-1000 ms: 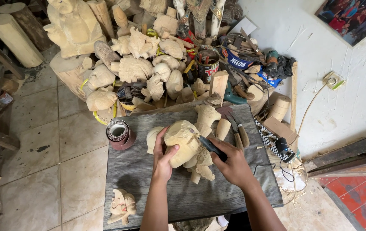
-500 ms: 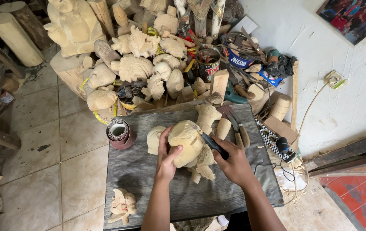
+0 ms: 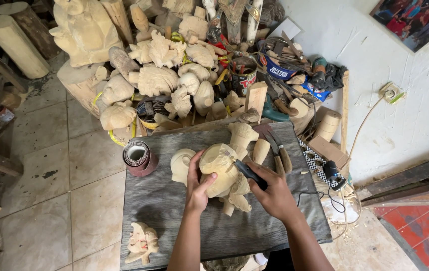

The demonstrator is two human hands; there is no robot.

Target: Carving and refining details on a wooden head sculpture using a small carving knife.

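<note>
1. Sandpaper roll [image 3: 137, 156]: lies at the worktop's [image 3: 174, 216] left edge, near the far-left corner, open core facing the camera.
2. Small carved piece [image 3: 141, 244]: near-left corner of the worktop, lying flat, well apart from both hands.
3. Round pale wooden blank [image 3: 180, 165]: just left of the carving, behind the left thumb; contact can't be confirmed.
4. Left hand [image 3: 198, 184]: fingers wrapped around the left side of the carving, thumb spread, clamped on it.
5. Pale wooden carving [image 3: 220, 168]: middle of the worktop, toward the far edge, pinned between both hands. Rounded top, smaller carved parts sticking out below toward the near edge.
6. Dark tool [image 3: 248, 172]: pressed against the right side of the carving, angled up-left; its tip is hidden by the wood.
7. Right hand [image 3: 273, 193]: closed tight around the dark tool's handle, right of the carving.
8. Wooden cup-shaped pieces [image 3: 244, 136]: just behind the carving at the far edge.
9. Chisels [image 3: 278, 153]: lying right of those, near the far-right corner, untouched.
10. Pile of carved wooden figures [image 3: 164, 80]: on the floor beyond the far edge.
11. Small black power tool [image 3: 333, 173]: off the right edge, cord attached.
</note>
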